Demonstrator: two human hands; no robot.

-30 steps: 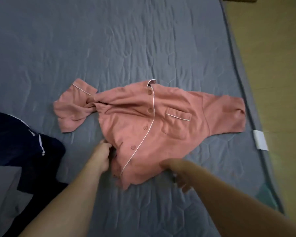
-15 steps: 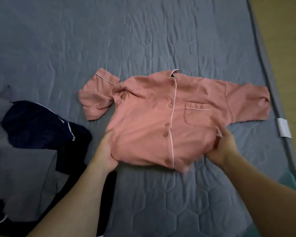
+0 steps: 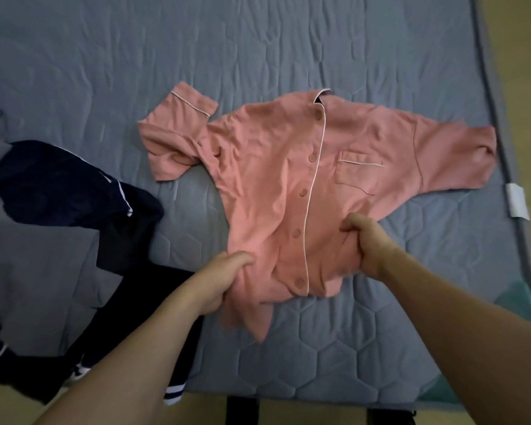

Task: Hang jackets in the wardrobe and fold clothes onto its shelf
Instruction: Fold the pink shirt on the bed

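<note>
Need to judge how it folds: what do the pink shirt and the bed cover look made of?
Pink shirt: soft matte woven or knit cloth, probably cotton; it bunches limply where the left hand and right hand grip its hem. White piping, plastic-looking buttons.
Bed cover: matte grey-blue quilted fabric, stitched in hexagons, lightly padded.

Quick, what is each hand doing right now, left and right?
Left hand: closed, gripping the pink shirt at its lower left edge.
Right hand: closed, gripping the shirt's lower right edge.

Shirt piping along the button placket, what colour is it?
White, against the pink shirt; the head view shows the piping clearly.
</note>
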